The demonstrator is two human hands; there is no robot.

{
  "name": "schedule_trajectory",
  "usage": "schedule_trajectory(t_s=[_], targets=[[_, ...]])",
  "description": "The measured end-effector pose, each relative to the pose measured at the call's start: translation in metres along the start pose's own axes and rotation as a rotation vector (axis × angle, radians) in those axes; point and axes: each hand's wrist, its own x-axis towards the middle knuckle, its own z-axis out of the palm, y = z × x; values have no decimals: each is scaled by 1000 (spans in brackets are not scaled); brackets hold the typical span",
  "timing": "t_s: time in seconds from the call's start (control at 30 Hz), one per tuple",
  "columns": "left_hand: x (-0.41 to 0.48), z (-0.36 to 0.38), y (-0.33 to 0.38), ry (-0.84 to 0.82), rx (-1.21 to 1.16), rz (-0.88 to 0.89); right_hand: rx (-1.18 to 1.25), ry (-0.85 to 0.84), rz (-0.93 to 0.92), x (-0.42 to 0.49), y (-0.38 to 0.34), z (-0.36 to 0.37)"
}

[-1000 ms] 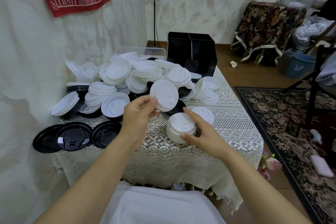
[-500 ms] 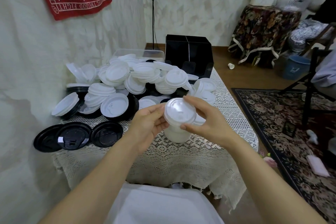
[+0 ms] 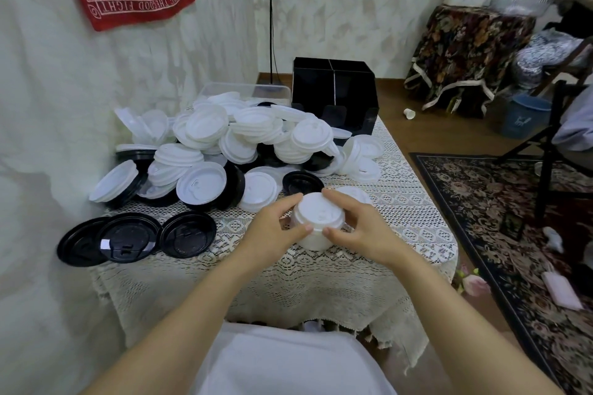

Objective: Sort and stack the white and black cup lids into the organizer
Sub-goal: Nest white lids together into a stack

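Observation:
A stack of white lids (image 3: 317,221) stands on the lace tablecloth (image 3: 404,221) near the table's front. My left hand (image 3: 272,231) grips its left side, thumb in front and fingers at the back. My right hand (image 3: 359,228) grips the right side the same way. A big heap of white lids (image 3: 244,135) mixed with black lids fills the table's far left. Three black lids (image 3: 187,234) lie in a row at the front left. The black organizer (image 3: 333,90) with divided compartments stands at the table's far end.
A clear plastic bin (image 3: 244,90) sits behind the heap. A single black lid (image 3: 301,181) and a white lid (image 3: 260,191) lie just beyond the stack. To the right are bare wood floor, a patterned rug (image 3: 513,234), a dark chair (image 3: 558,125) and a blue bucket (image 3: 523,115).
My left hand brought a white lid from the heap onto the stack. Both hands then lowered the stack back to the cloth and now clasp it from both sides.

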Motion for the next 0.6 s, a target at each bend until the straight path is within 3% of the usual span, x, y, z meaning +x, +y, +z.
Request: schedule_trajectory(t_s=[0.6], targets=[[8,-1,-18,-28,4,-6,-44,16,-24,1,10,13]])
